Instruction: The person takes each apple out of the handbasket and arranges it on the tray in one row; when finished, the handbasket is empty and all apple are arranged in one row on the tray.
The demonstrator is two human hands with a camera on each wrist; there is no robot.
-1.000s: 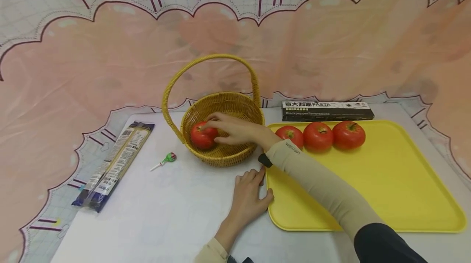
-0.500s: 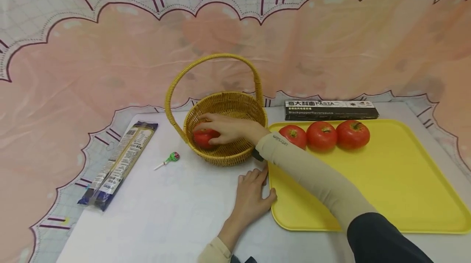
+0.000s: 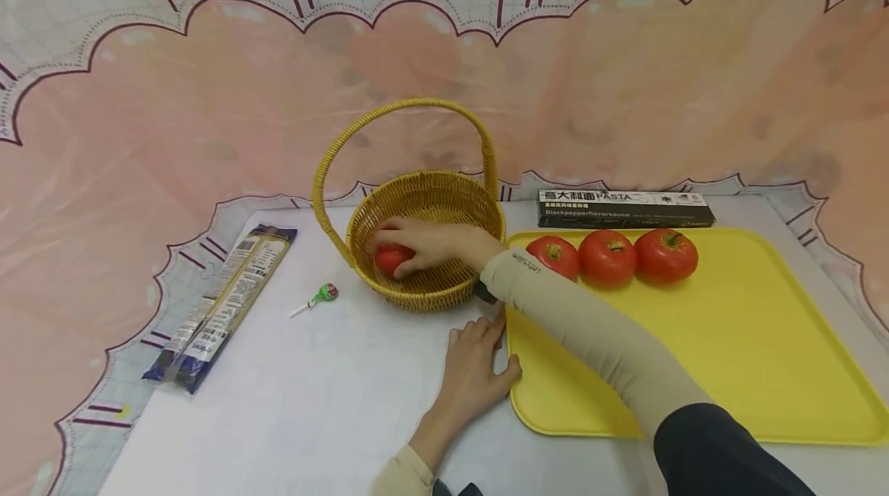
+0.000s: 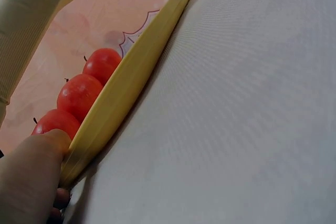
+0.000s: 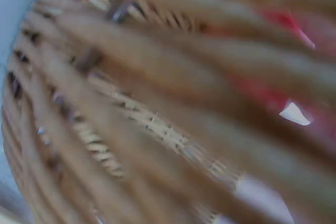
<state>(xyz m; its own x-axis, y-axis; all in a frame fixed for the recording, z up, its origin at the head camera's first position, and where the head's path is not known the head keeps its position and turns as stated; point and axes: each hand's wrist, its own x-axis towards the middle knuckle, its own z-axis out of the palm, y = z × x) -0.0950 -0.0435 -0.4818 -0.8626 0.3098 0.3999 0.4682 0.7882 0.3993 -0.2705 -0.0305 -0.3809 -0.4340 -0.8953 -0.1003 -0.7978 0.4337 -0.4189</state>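
My right hand (image 3: pixel 430 243) reaches into the yellow wicker basket (image 3: pixel 425 300) and grips a red tomato (image 3: pixel 392 258) at the basket's left side. The fingers bend over its top and far side, the thumb lies on the near right, and much of the fruit is hidden. In the right wrist view the basket's weave (image 5: pixel 142 72) fills the blurred picture, with red showing through at the right. My left hand (image 3: pixel 472 365) lies beside the yellow tray (image 3: pixel 750 357), its fingers extended and touching the tray's left edge. In the left wrist view a digit meets the tray's rim (image 4: pixel 121 87).
Three tomatoes (image 3: pixel 607 258) sit in a row along the tray's far edge. Behind them lies a black pasta box (image 3: pixel 625 209). A lollipop (image 3: pixel 322 294) and a long, clear-wrapped packet (image 3: pixel 225 303) lie left of the basket, whose tall handle (image 3: pixel 403 104) arches over it.
My right hand has settled lower over the tomato in the basket, its fingers now wrapped further round it. The left hand stays at the tray's edge. The head view has shifted slightly.
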